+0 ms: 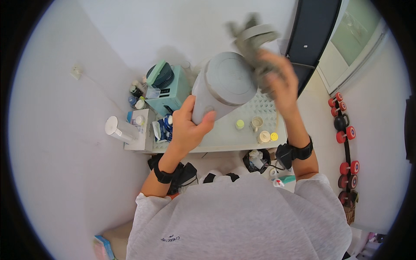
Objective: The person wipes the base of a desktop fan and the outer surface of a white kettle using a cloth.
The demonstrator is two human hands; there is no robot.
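1. Clasped around the lower side of a grey cylindrical appliance, the left hand grasps it with the thumb pressed on its wall; the body is held above the white table, tilted, one flat round end facing the camera.
2. Right hand is closed on a grey-green cloth, blurred by motion; cloth and hand lie at the upper right rim of the appliance, touching it.
3. Relation: the appliance's long axis runs from the left grip up and toward the right hand; the left hand bears it, the right hand is nearer the end face.
4. Count: one appliance; one cloth; two black wristbands, one per wrist.
5. Below the grip: several small jars on the table; beside it to the left, a teal box.
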